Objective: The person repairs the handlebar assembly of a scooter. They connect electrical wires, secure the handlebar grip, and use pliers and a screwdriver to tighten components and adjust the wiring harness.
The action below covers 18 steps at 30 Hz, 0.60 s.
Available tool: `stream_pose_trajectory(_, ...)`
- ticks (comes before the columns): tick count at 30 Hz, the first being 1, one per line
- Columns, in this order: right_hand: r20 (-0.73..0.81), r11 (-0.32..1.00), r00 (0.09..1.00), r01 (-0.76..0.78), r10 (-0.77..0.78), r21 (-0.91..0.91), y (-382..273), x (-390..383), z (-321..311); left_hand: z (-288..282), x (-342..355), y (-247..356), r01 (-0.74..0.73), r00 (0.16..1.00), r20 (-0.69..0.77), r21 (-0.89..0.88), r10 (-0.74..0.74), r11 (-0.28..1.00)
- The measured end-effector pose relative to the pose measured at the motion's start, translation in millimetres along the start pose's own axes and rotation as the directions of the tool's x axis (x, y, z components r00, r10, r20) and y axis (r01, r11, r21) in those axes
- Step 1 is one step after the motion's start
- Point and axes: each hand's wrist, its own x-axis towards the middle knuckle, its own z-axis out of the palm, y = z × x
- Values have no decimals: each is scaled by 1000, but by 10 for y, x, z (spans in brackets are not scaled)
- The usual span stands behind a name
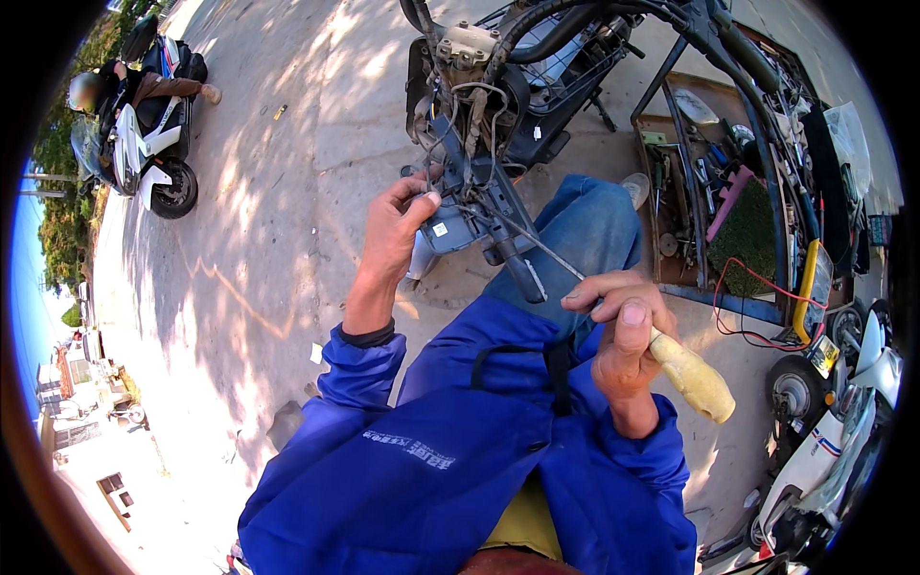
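Observation:
Before me stands a partly stripped scooter (470,48), its cables and front parts exposed. My left hand (398,216) pinches the left edge of a dark grey plastic panel (450,233) beneath the cables, thumb on top; its other fingertips are partly hidden. My right hand (628,331) is closed around a screwdriver (692,374) with a worn, pale yellow handle. The thin metal shaft runs up and left toward the panel and cables. I cannot make out exactly what its tip touches.
At right stands a metal-framed tray (676,278) of tools. A yellow meter (813,287) with red and black leads hangs on its corner. Parked scooters (815,460) are at lower right. A person (125,91) sits on a white scooter (144,144) at upper left.

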Motion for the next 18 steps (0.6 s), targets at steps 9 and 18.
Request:
stream_pose_trajectory(9, 196, 973, 976, 137, -100, -185, -244, 75, 159, 12, -7, 14, 25, 999, -22, -20, -25, 999)
stream_pose_trajectory(18, -124, 959, 967, 193, -222, -210, -503, 19, -598, -58, -32, 21, 39, 996, -77, -48, -43, 998)
